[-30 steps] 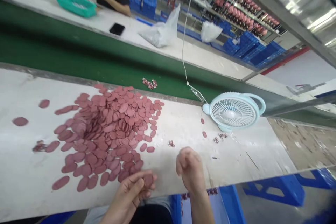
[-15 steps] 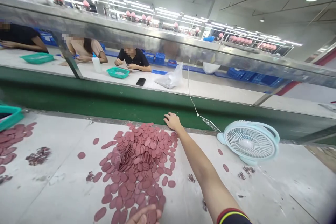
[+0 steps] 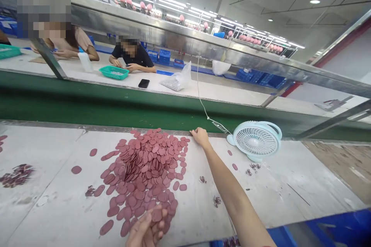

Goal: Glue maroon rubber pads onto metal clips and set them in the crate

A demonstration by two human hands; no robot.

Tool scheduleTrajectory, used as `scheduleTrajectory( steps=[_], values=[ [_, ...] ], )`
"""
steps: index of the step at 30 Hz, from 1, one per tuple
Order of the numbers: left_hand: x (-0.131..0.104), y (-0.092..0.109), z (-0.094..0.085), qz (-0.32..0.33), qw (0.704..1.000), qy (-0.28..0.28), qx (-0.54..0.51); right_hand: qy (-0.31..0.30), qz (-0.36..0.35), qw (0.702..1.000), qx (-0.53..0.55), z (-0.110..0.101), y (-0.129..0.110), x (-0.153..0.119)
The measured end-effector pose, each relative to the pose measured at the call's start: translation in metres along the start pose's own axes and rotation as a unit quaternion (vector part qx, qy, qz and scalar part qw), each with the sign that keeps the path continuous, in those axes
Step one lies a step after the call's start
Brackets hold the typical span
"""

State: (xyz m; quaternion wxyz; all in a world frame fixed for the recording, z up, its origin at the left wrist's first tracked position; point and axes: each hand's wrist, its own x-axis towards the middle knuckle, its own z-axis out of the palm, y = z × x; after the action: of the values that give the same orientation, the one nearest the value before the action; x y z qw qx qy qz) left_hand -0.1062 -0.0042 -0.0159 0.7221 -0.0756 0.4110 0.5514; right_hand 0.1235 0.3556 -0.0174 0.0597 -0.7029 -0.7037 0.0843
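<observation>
Right hand (image 3: 200,137) has curled narrow, contents unclear; left hand (image 3: 146,227) holds one maroon oval (image 3: 157,215).

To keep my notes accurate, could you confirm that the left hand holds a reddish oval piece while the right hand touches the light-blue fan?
Not quite: the head view shows the right hand away from the light-blue fan, at the far edge of the white table. The left hand does hold a reddish oval piece.
</observation>
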Motion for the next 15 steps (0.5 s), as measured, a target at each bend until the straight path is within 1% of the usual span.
scheduleTrajectory(
  steps=[2,5,7,8,9,11,13,15],
  values=[
    [-0.005,0.0,0.001,0.008,1.0,-0.013,-0.003,-0.007,0.004,1.0,0.001,0.007,0.007,-0.026],
    [-0.012,-0.002,-0.002,0.011,0.999,-0.031,0.001,-0.001,-0.002,1.0,0.001,0.015,0.013,-0.067],
    [-0.017,-0.003,-0.007,0.014,0.999,-0.036,0.005,0.01,-0.012,1.0,0.001,0.014,0.013,-0.086],
    [-0.019,-0.004,-0.009,0.014,0.999,-0.036,0.006,0.017,-0.016,1.0,0.001,0.011,0.011,-0.09],
    [-0.021,-0.004,-0.012,0.013,0.999,-0.036,0.006,0.026,-0.021,0.999,0.0,0.007,0.008,-0.092],
    [-0.024,-0.004,-0.017,0.015,0.999,-0.035,0.005,0.043,-0.034,0.999,0.0,-0.003,-0.001,-0.084],
    [-0.027,-0.005,-0.021,0.021,0.999,-0.032,0.004,0.048,-0.055,0.997,0.003,-0.015,-0.012,-0.068],
    [-0.029,-0.005,-0.027,0.023,0.999,-0.026,0.004,0.035,-0.08,0.996,0.009,-0.024,-0.023,-0.05]
  ],
)
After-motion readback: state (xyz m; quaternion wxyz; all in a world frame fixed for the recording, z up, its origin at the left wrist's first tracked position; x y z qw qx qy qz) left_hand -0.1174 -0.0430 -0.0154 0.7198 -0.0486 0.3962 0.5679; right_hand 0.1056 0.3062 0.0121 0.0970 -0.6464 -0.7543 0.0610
